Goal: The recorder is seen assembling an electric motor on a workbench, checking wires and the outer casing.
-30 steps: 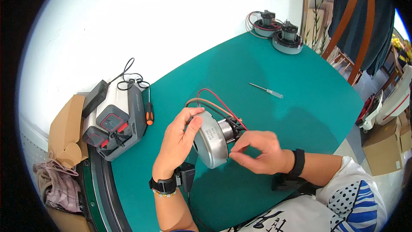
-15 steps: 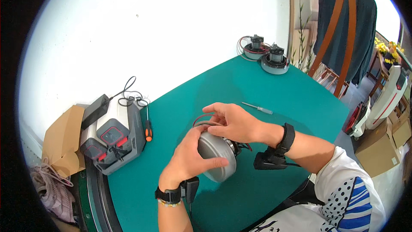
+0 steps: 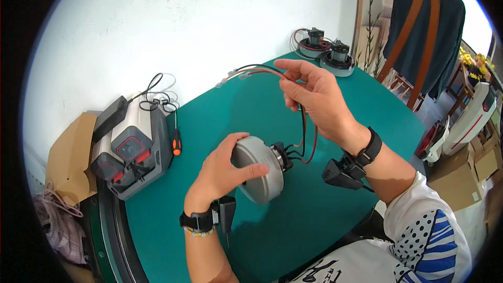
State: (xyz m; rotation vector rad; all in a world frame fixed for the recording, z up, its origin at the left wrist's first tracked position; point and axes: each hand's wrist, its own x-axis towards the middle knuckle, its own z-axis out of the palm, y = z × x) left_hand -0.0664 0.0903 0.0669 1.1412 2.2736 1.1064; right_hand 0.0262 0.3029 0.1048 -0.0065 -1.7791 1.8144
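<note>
A round grey metal motor lies tipped on its side on the green table, its black terminal end facing right. My left hand is wrapped round its rim, thumb across the casing. Red and black wires run up from the terminal end to my right hand, which pinches them between thumb and fingers above the table. The free wire ends, with small clear connectors, stick out to the left of that hand. Both wrists wear black straps with small black devices.
Two similar motors stand at the table's far corner. At the left is a grey and white twin-unit device with a black adapter and cable. An orange-handled screwdriver is beside it, and an opened cardboard box further left.
My right hand has lifted away from the motor, drawing the wires up and right. My left hand has kept its hold. The clear-handled screwdriver is no longer visible, hidden behind my right arm.
</note>
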